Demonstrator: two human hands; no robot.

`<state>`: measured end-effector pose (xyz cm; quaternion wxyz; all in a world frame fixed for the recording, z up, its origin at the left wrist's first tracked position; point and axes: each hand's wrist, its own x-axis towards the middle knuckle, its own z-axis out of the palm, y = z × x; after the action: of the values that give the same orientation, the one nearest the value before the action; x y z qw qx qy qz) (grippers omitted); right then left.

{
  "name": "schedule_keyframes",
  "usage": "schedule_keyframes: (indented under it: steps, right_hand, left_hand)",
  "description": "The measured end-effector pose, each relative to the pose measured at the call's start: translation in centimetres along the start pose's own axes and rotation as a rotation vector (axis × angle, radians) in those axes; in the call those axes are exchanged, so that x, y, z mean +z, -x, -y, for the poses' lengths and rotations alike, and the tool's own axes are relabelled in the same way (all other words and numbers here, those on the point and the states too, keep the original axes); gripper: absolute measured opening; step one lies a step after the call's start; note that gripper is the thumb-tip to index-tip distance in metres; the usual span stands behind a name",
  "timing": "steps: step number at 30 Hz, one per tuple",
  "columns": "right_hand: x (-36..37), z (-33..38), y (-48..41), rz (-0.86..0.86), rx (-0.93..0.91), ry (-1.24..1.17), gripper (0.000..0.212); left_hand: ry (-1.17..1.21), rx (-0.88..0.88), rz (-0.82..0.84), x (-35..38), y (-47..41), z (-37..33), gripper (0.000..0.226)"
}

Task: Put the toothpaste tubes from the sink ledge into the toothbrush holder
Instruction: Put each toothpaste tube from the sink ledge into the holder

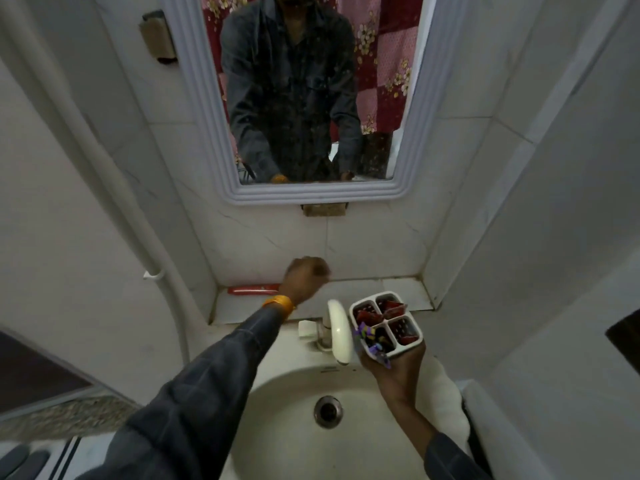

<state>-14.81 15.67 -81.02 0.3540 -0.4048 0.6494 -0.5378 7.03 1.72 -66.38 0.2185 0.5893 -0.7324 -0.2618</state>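
A white toothbrush holder [415, 332] with four compartments is held up by my right hand [394, 372] over the sink's right side. Red toothpaste tubes stick out of its far compartments and a purple tube [372, 339] out of the near left one. A red toothpaste tube [252, 289] lies flat on the tiled sink ledge [381, 289] at the back left. My left hand [304, 275] reaches over the ledge just right of that tube, fingers curled towards the wall; whether it holds anything is hidden.
A white tap [339, 330] rises between my two arms. The basin [277, 410] lies below with its drain [327, 411] in the middle. A mirror [311, 91] hangs above the ledge. A white pipe [114, 188] runs down the left wall.
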Motion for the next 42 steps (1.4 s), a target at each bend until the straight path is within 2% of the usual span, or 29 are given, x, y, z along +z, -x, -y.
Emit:
schedule_keyframes:
  steps: [1,4,6,8,12,16,20,22,24,26,28,30,35,36,39,40,42]
  right_hand:
    - [0.0,-0.3,-0.1,-0.009,-0.003,-0.008,0.111]
    - [0.0,-0.1,0.2,-0.02,-0.006,-0.026,0.118]
    - [-0.1,-0.4,0.1,0.003,-0.024,-0.038,0.12]
    - [-0.2,-0.6,0.1,0.018,-0.005,-0.062,0.12]
    - [0.1,0.5,0.5,-0.01,0.0,-0.118,0.135]
    - [0.0,0.8,0.7,0.005,-0.006,-0.138,0.142]
    - [-0.3,0.6,0.6,0.016,0.013,-0.031,0.119]
    - [-0.3,0.3,0.5,0.016,-0.015,-0.02,0.115]
    - [-0.4,0.3,0.3,0.009,-0.008,-0.007,0.117]
    - [-0.3,0.3,0.1,0.036,0.0,-0.024,0.116]
    - [-0.2,0.8,0.4,0.06,0.035,-0.049,0.114]
    - [0.0,1.4,0.8,0.069,0.02,-0.136,0.109]
    - [-0.1,1.4,0.8,0.078,-0.018,-0.171,0.089]
    - [-0.2,1.5,0.8,0.082,0.018,-0.177,0.089]
    - [0.2,1.6,1.1,0.062,0.085,-0.095,0.126]
    - [0.2,1.8,1.3,0.059,0.112,-0.053,0.125]
    - [0.2,2.0,1.4,0.06,0.062,0.004,0.107]
  left_hand:
    - [-0.108,-0.099,-0.024,-0.5,0.0,2.8,0.026]
    - [-0.314,-0.343,0.107,-1.0,0.7,9.7,0.053]
    - [-0.38,-0.406,0.154,-0.7,1.3,12.3,0.062]
    - [-0.495,-0.409,0.165,0.1,1.3,13.3,0.059]
    - [-0.682,-0.32,0.175,0.9,0.8,12.5,0.041]
    - [-0.596,-0.253,0.164,1.6,1.0,11.1,0.039]
    - [-0.376,-0.213,0.094,0.0,0.9,6.4,0.037]
    - [-0.223,-0.155,0.014,-1.5,0.5,2.8,0.03]
    - [0.033,-0.082,-0.069,-2.8,0.5,-1.0,0.025]
    - [0.213,0.033,-0.061,-3.5,1.1,-4.6,0.027]
    - [0.265,0.133,0.011,-3.5,1.9,-7.7,0.027]
    - [0.22,0.207,0.086,-2.5,2.6,-10.0,0.025]
    - [-0.143,0.316,0.13,3.2,3.7,-12.2,0.024]
    - [-0.174,0.329,0.123,4.3,3.9,-12.4,0.021]
    - [-0.272,0.368,0.094,6.3,4.3,-12.6,0.015]
    - [-0.304,0.384,0.086,6.6,4.3,-12.7,0.014]
    - [-0.359,0.41,0.078,6.9,4.3,-12.9,0.017]
